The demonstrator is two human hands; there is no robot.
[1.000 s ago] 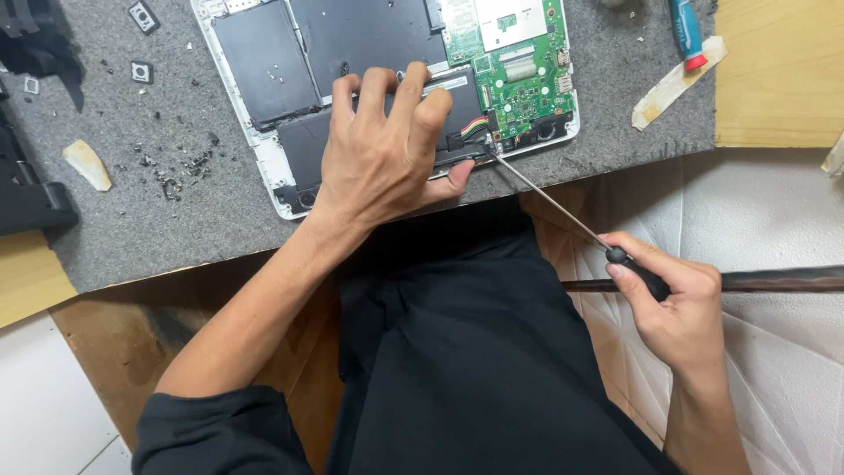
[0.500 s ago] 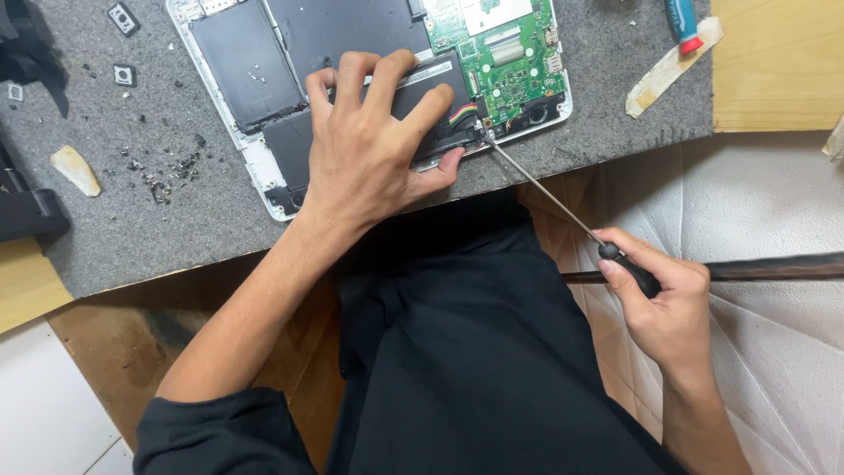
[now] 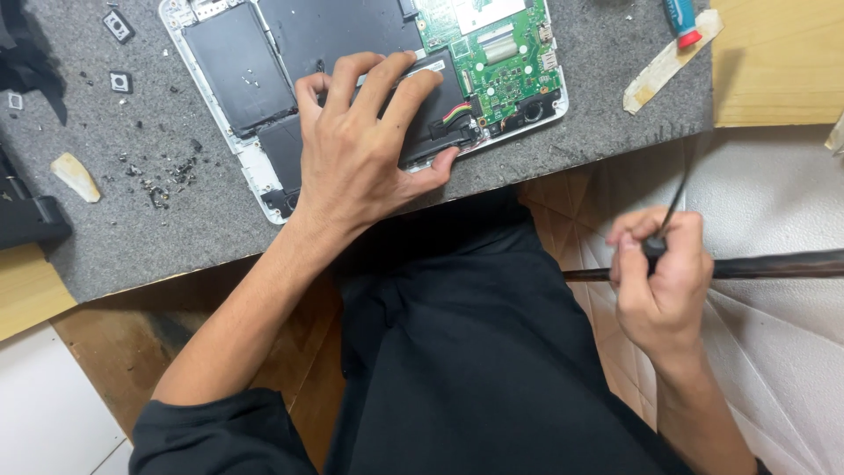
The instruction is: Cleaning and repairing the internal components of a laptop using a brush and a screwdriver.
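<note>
Head view: since half a second ago our right hand (image 3: 659, 281), fingers clenched on the screwdriver (image 3: 673, 211), has pulled its tip off the opened tablet (image 3: 246, 163) on the bench (image 3: 132, 237), while our left hand (image 3: 360, 154) stays pressed flat on the black battery (image 3: 431, 97), grasping nothing.

An electronics repair bench: under the left hand (image 3: 360, 158) lies an opened device with a bare green circuit board (image 3: 497, 53), on a grey mat (image 3: 158, 229) strewn with debris (image 3: 167, 171) beside it.
</note>
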